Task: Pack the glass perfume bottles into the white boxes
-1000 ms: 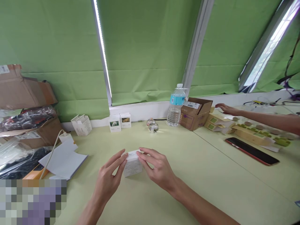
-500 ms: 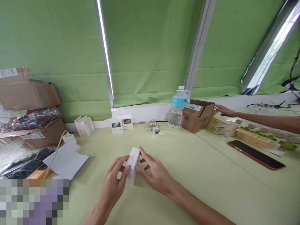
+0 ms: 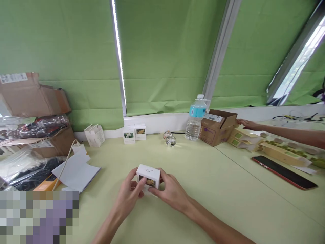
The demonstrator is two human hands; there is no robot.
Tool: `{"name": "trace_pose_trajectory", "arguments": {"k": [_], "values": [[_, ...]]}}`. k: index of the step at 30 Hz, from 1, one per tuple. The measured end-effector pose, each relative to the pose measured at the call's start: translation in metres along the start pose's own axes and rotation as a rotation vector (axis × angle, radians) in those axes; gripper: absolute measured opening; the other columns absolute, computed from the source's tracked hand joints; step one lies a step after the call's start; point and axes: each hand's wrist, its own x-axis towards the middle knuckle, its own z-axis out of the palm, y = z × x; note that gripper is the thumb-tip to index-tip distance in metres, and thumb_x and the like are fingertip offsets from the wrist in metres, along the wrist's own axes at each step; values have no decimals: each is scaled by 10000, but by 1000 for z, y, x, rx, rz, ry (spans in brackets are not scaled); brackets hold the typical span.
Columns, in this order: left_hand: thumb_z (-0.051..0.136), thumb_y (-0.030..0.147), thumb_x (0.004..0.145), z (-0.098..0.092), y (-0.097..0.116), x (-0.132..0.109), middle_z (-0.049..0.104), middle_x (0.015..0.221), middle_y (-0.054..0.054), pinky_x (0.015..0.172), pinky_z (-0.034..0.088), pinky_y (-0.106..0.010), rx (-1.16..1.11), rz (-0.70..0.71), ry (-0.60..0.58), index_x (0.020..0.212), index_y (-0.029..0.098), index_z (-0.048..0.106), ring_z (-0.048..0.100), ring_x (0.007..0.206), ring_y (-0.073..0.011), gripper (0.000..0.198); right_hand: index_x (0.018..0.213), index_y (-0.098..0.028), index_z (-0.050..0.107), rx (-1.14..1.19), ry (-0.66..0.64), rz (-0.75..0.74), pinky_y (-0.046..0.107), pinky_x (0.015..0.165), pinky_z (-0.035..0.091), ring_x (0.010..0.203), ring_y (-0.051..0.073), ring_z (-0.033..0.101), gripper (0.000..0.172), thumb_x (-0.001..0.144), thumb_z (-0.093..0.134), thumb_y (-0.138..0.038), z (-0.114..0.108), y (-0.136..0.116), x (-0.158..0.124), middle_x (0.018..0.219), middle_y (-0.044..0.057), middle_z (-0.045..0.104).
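Both my hands hold a small white box (image 3: 149, 173) with a picture of yellow flowers on its front and print on its top. My left hand (image 3: 130, 193) grips its left side, thumb across the picture. My right hand (image 3: 171, 191) closes on its right side, thumb near the lower front edge; some fingers are hidden behind the box. Farther back stand two similar white boxes, one with a white-flower picture (image 3: 129, 136) and one with a yellow-flower picture (image 3: 140, 132). Right of them lie small clear glass bottles (image 3: 170, 138).
Cardboard boxes (image 3: 50, 103), plastic bags and papers (image 3: 78, 171) crowd the left. A white carton (image 3: 94, 136) stands at the back. Rightward are a water bottle (image 3: 194, 120), an open cardboard box (image 3: 215, 130), a phone (image 3: 284, 171) and another person's hand (image 3: 247, 124) beside yellow packaging (image 3: 281, 152).
The white box has been turned in my hands, so its picture side now faces me. The other person's hand has lowered slightly beside the cardboard box. The view has shifted a little left.
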Motion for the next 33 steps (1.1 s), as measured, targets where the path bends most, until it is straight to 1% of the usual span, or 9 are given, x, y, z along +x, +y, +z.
{"name": "trace_pose_trajectory", "arguments": {"k": [2, 5, 9, 14, 19, 23, 26, 29, 33], "values": [[490, 533, 893, -4, 0, 2, 625, 708, -19, 593, 496, -281, 25, 13, 71, 1214, 185, 538, 576, 590, -144, 476, 1082, -240, 568, -21, 41, 43, 297, 721, 521, 813, 209, 675, 353, 774, 689, -364, -1, 7, 3, 970, 28, 723], [472, 572, 882, -9, -3, 3, 634, 685, -21, 628, 510, -300, 67, -21, 164, 1169, 193, 568, 619, 634, -174, 485, 1107, -244, 548, -37, 86, 70, 287, 666, 524, 797, 207, 682, 370, 791, 666, -396, -3, 17, 12, 995, 33, 720], [515, 599, 839, -15, -16, 9, 598, 610, -4, 584, 501, -291, 115, -73, 200, 1066, 184, 619, 617, 588, -177, 485, 1210, -242, 492, -140, 157, 87, 297, 659, 527, 741, 200, 691, 442, 831, 610, -438, -5, 36, 35, 1056, 47, 712], [547, 600, 801, -21, -32, 20, 659, 918, -68, 484, 480, -250, -3, -56, 178, 930, 173, 635, 597, 546, -124, 455, 1239, -218, 471, -320, 222, 135, 310, 755, 510, 902, 232, 683, 423, 870, 595, -383, -10, 57, 90, 1112, 77, 694], [532, 594, 804, -27, -40, 26, 662, 864, -72, 456, 486, -243, -43, -68, 152, 890, 160, 623, 603, 522, -124, 452, 1233, -158, 515, -406, 277, 208, 363, 827, 508, 968, 237, 648, 380, 904, 600, -328, -10, 67, 159, 1096, 112, 666], [519, 592, 811, -30, -44, 32, 646, 758, -56, 420, 476, -232, -49, -84, 136, 849, 151, 604, 589, 483, -121, 451, 1210, -160, 560, -451, 306, 242, 416, 841, 532, 989, 209, 621, 320, 941, 568, -334, 3, 70, 206, 1185, 83, 599], [532, 607, 797, -31, -45, 33, 626, 706, -39, 410, 474, -227, -51, -89, 127, 820, 150, 600, 580, 469, -118, 462, 1211, -164, 561, -480, 340, 244, 413, 841, 536, 1000, 212, 618, 313, 941, 571, -324, 22, 70, 228, 1200, 85, 592], [540, 624, 785, -31, -43, 33, 621, 730, -40, 415, 477, -224, -58, -84, 123, 806, 151, 603, 586, 484, -118, 477, 1213, -166, 561, -517, 384, 227, 419, 850, 532, 1011, 214, 615, 314, 941, 570, -323, 41, 73, 236, 1209, 87, 588], [538, 642, 779, -31, -41, 32, 617, 768, -52, 418, 480, -237, -75, -81, 126, 791, 146, 601, 577, 489, -118, 500, 1241, -170, 547, -562, 428, 152, 459, 900, 504, 1078, 239, 589, 349, 933, 583, -329, 56, 79, 226, 1267, 93, 558]]}}
